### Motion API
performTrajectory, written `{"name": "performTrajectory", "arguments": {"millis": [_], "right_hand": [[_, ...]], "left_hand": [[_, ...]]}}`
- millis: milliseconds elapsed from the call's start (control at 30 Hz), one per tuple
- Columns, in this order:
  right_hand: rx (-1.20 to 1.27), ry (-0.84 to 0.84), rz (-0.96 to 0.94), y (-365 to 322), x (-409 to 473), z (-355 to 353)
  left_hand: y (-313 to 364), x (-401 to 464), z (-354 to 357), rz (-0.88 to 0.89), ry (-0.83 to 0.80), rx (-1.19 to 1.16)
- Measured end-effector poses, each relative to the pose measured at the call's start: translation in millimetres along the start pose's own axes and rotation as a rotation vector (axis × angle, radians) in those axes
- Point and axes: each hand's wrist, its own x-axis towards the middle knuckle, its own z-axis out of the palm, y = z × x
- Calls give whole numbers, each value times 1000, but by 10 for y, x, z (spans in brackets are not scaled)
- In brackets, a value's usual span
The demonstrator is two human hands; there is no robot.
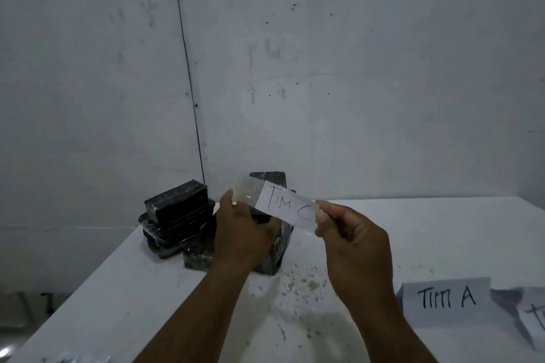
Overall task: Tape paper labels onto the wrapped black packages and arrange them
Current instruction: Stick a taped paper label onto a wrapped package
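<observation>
Left hand (240, 233) and right hand (351, 240) hold a "TIM C" paper label (287, 205) up over the black packages (177, 218), not yet stuck down.

Left pinches the clear tape strip (246, 191) on the label's left end, right pinches its right end; the label hangs just above the upright package (272, 183) at the back of the cluster. Risks: the loose tape could fold on itself or catch a finger, or the label lands crooked on the glossy wrap. White worktop (413, 230), speckled with grime near the front, in a corner of bare, stained walls. "TIM A" label (445, 300) and another slip (533, 321) lie at right.
</observation>
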Motion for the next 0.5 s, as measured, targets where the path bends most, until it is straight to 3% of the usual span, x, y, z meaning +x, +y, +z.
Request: {"name": "performTrajectory", "arguments": {"millis": [100,267,500], "right_hand": [[-7,0,6,31,11,-12],[-16,52,30,139,63,-110],[0,98,53,213,101,-198]], "left_hand": [[-22,91,177,-34,5,89],[110,111,171,-176,-1,-58],[1,183,200,-131,-20,38]]}}
